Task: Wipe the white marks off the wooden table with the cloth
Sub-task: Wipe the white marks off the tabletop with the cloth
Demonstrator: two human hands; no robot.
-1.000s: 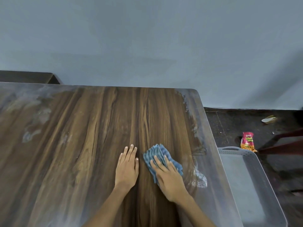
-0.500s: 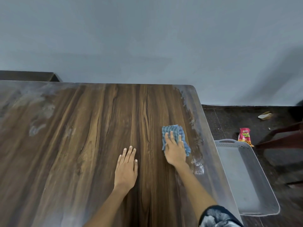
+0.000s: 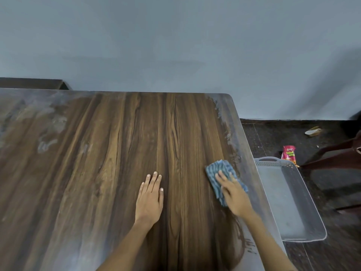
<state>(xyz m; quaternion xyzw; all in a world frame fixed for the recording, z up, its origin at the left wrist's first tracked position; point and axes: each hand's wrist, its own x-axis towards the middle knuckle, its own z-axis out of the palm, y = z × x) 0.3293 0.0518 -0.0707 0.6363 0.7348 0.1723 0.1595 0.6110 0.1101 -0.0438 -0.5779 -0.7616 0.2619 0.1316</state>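
Marks (image 3: 46,133): white haze far left of table (image 3: 175,124), more along right edge. Left hand (image 3: 150,198): flat, fingers (image 3: 155,179) straight, empty, braces. Cloth (image 3: 219,171): near right edge, under right hand (image 3: 235,195), fingers (image 3: 219,176) straight, pressing. Best: even pressure, overlapping strokes along edge haze.

Dark floor (image 3: 273,133) with a tray and litter, below a blue-grey wall (image 3: 175,45).
A grey tray (image 3: 273,163) lies flat on the floor, with a handle slot at the end nearest the wall. Just past that end lies a red snack packet (image 3: 289,154), close to the tip of a brown chair leg (image 3: 332,155) that comes in from the right edge. A pale scrap (image 3: 313,131) lies nearer the wall, apart from both. Dark furniture (image 3: 31,84) stands against the wall at far left.
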